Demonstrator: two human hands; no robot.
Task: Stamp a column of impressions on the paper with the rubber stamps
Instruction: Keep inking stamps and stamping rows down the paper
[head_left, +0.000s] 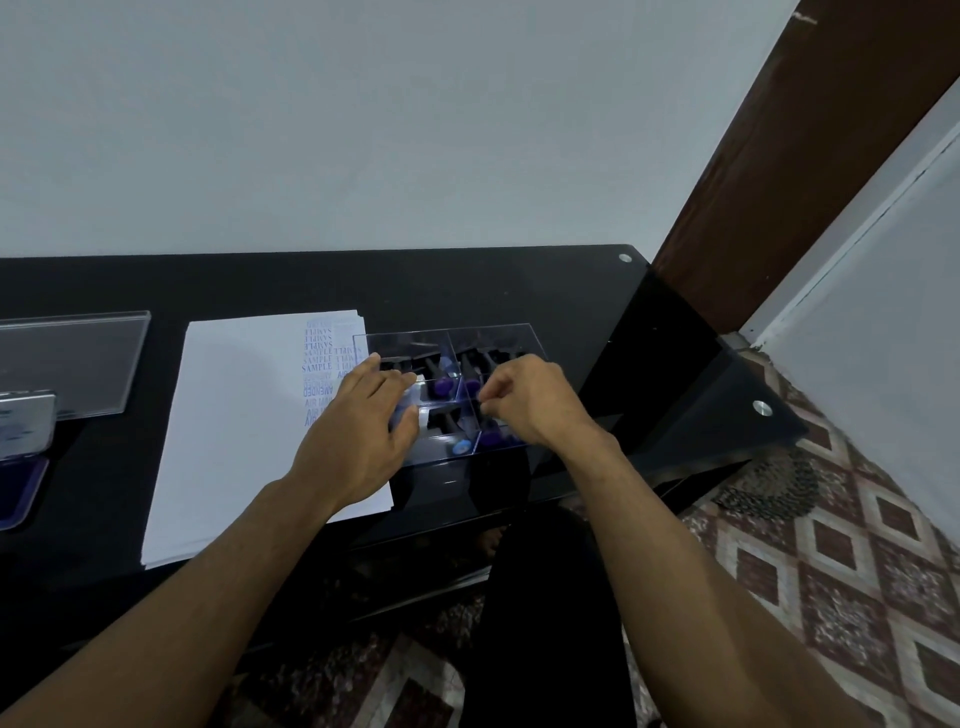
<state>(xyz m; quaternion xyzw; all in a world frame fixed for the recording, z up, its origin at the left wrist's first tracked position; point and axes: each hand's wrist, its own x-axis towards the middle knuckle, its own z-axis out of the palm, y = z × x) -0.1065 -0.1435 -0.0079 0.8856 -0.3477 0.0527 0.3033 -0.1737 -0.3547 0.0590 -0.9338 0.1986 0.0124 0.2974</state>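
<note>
Blue stamped words are running in a column down the right edge of the paper (244, 415), reading upside down from this view — "SAMPLE" repeated several times at the far end, then "AMENDED", then what is looking like "AIR MAIL" nearer the person. A second, shorter run of "SAMPLE" is sitting just beside the first, partly behind the wall of the clear box (519, 335). The paper is lying as a stack of white sheets on the black glass tabletop (311, 283).

The clear box is standing just to the right of the paper, its left wall overlapping the sheet's right edge. It is divided into compartments, and the rubber stamps (444, 382) are lying inside them, black handles with purple ends; one light-blue end (461, 446) is showing in a near compartment.

The left hand (358, 431) is resting flat with straight fingers — palm on the paper's right edge, fingertips reaching onto the box's left wall. The right hand (530, 397) is hovering over the right compartments with its grip curled in, thumb and forefinger drawn together as if pinching something small; the view is too dark and blurred to tell whether anything is actually between them.

At the far left of the tabletop an open ink pad (21, 488) with a dark blue face is lying, with a clear flat lid (78, 358) behind it.
</note>
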